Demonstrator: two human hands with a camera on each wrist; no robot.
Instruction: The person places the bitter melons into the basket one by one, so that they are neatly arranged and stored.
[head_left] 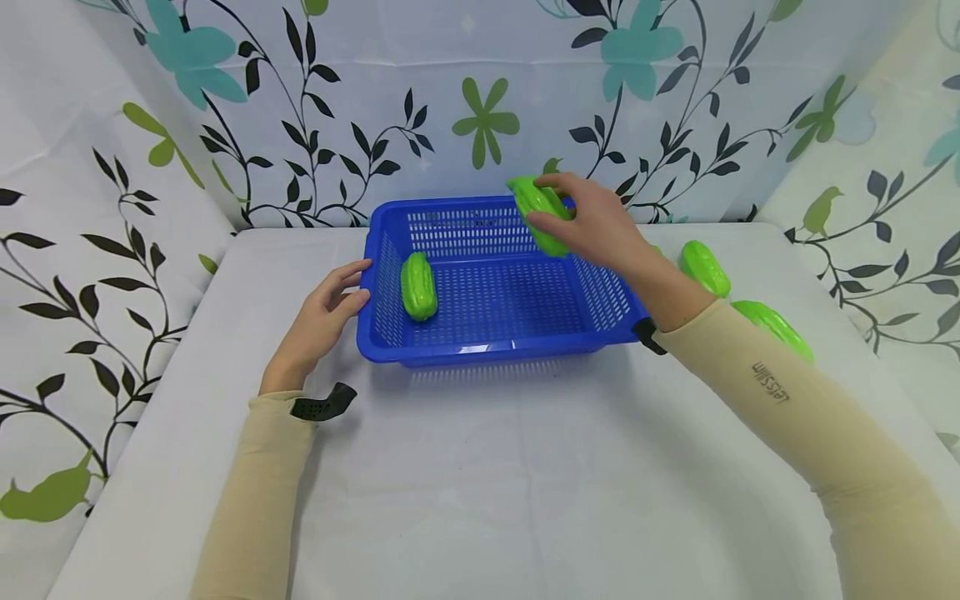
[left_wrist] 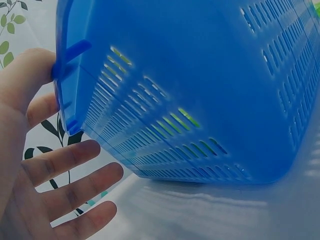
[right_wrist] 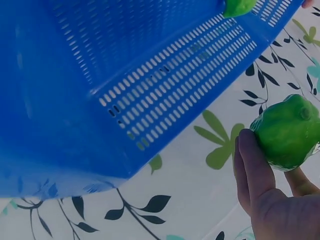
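In the head view a blue plastic basket with slotted walls stands on the white-covered table. My left hand pinches its left rim between thumb and index finger; the other fingers spread below the rim in the left wrist view. My right hand grips a glossy bright green, ridged vegetable between thumb and fingers, over the basket's back right part. The right wrist view shows this green vegetable at the fingertips. Another green ridged vegetable lies inside the basket at the left.
Right of the basket, partly behind the right forearm, lie more green vegetables, one farther back and one nearer. A patterned cloth with leaves and flowers hangs behind the table and along both sides.
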